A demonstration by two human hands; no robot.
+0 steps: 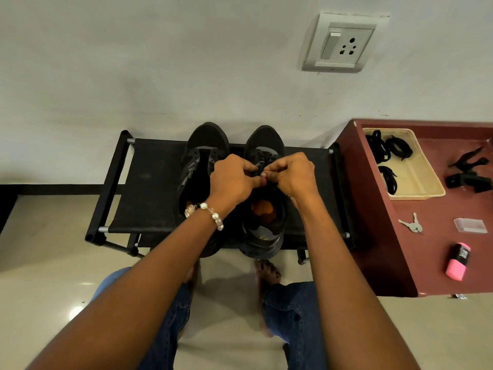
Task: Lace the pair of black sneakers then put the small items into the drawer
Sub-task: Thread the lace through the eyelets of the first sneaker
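The right shoe (264, 209) sits on the black bench (149, 188), toe to the wall, and I am working on it now. A black lace (260, 166) crosses its front. My left hand (232, 180) and my right hand (290, 173) are close together above the middle of the shoe. Both have curled fingers and both pinch the lace, thumb tips nearly touching. I cannot tell which hole the lace end is going into, because my fingers hide it.

The left shoe (198, 177) stands just beside it, touching or almost touching. Its front looks open, and I see no lace there, so I think it has yet to be done.

To the right is a dark red cabinet top (400, 236). A cream tray (424, 188) on it holds bundles of black laces (388, 149). Near the front lie keys (412, 224), a small clear box (470, 225) and a pink and black eraser (457, 261). Some black clips (469, 174) lie beside the tray. I think these small things go in the drawer later. I cannot see a drawer.

What could go wrong? The lace is black on a black shoe, so I could miss a hole or skip one. If I pull too hard, one end could slip out, or the shoe could slide off the bench front, since its heel hangs over the edge.
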